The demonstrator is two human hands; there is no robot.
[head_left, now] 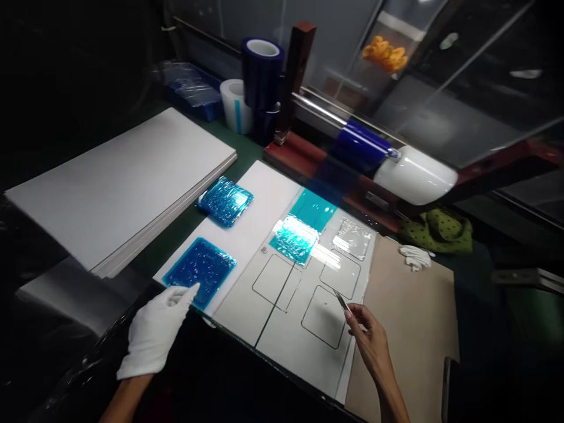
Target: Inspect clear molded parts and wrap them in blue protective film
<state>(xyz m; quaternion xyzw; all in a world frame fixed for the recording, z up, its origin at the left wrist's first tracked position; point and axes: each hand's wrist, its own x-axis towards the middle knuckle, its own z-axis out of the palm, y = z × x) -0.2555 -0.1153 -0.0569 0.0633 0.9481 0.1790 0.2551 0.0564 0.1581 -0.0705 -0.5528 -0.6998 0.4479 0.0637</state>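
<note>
Carefully now: your gloved left hand [154, 332] is at the blue film square [200, 273], and your bare right hand [370, 343] pinches slim tweezers [341, 301].
Your left fingers [178, 295] stay together, unclamped, at the square's edge. A slip could let the tweezers scratch the outlined white board [282, 329]; bare skin could mark it. A 2nd blue film square [224, 201] lies near, and stacked white boards [118, 182] sit left.

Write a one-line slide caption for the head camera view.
Gloved left hand at a blue film-covered square; bare right hand holds tweezers over a white board marked with rounded squares.
</note>
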